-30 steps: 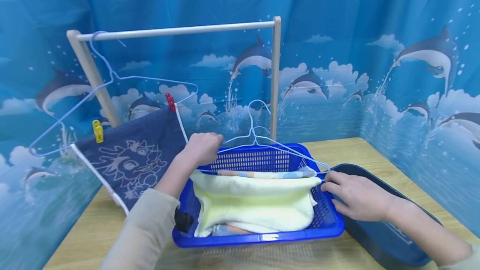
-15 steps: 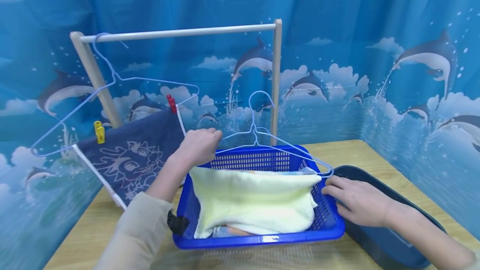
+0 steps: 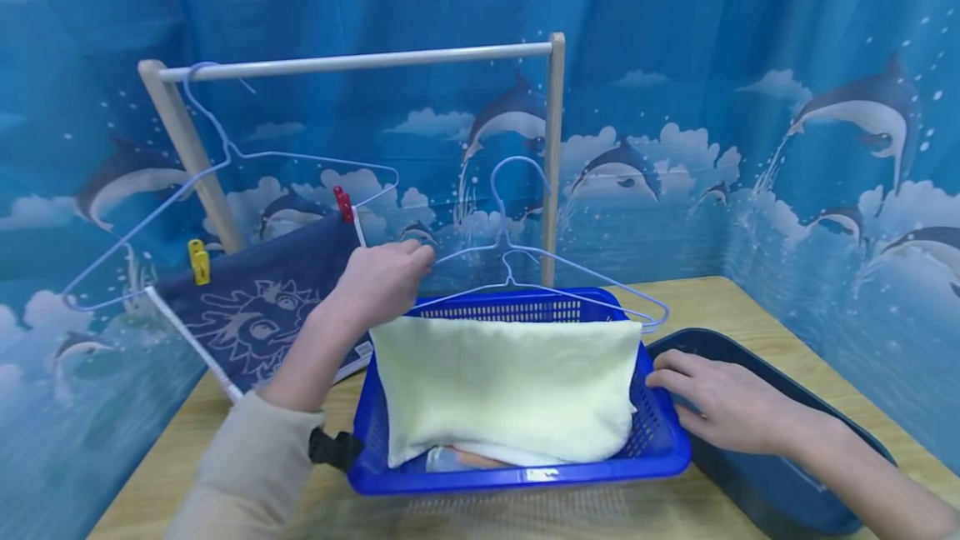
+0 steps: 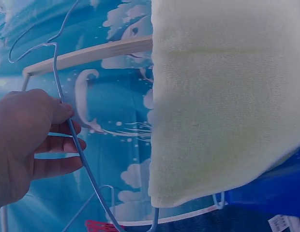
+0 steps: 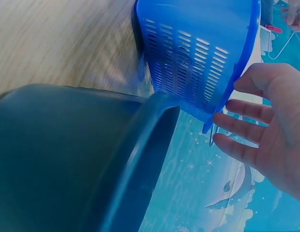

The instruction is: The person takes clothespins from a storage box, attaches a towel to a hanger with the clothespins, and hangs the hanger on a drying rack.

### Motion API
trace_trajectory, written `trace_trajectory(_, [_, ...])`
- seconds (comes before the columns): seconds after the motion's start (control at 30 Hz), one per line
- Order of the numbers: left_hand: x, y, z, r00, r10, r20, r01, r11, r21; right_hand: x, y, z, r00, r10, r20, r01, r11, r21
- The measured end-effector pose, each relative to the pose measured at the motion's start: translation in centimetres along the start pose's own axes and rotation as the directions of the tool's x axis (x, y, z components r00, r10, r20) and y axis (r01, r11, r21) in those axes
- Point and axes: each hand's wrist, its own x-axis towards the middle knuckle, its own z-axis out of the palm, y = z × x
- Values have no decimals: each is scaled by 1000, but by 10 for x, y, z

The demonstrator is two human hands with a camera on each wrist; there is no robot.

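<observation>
My left hand [image 3: 386, 277] pinches the left side of a blue wire hanger [image 3: 558, 257], thumb and fingertips on its wire in the left wrist view. A pale yellow towel [image 3: 510, 382] hangs folded over the hanger's lower bar, its bottom end within the blue basket [image 3: 517, 477]. A second blue hanger [image 3: 480, 288] shows behind it, lower down. My right hand [image 3: 731, 402] is beside the basket's right rim, fingers loosely bent and holding nothing; in the right wrist view its fingertips are right at the rim [image 5: 244, 53].
A drying rack [image 3: 352, 65] stands behind. At its left a hanger [image 3: 232, 158] bears a navy cloth [image 3: 262, 315], clipped by a yellow peg [image 3: 198, 262] and a red peg [image 3: 342, 203]. A dark tray [image 3: 780, 482] lies right of the basket; patterned fabric [image 3: 461, 458] shows under the towel.
My left hand has moved slightly up and left, raising the hanger and the towel's top edge. My right hand has come off the hanger's right end and sits slightly lower.
</observation>
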Motion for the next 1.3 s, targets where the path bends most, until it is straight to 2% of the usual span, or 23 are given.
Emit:
trace_trajectory(0.33, [-8,1,-30,996,14,-91,-10,999,38,-1,1,0,1000,13,-24,-13,1000,16])
trace_trajectory(0.53, [-12,-3,-48,991,-24,-134,33,997,63,-3,0,-2,996,85,24,-86,995,43])
trace_trajectory(0.8, [-16,-7,-66,970,-84,-229,106,991,85,-3,-2,-3,986,151,74,-153,988,30])
trace_trajectory(1.0, [-15,-9,-69,945,-133,-298,166,982,91,0,-2,-2,978,191,87,-194,980,33])
trace_trajectory(1.13, [-15,-9,-64,947,-138,-289,166,983,74,4,0,-3,961,243,133,-254,964,76])
trace_trajectory(1.3, [-15,-9,-59,952,-157,-265,173,984,41,9,4,-9,923,314,221,-349,927,139])
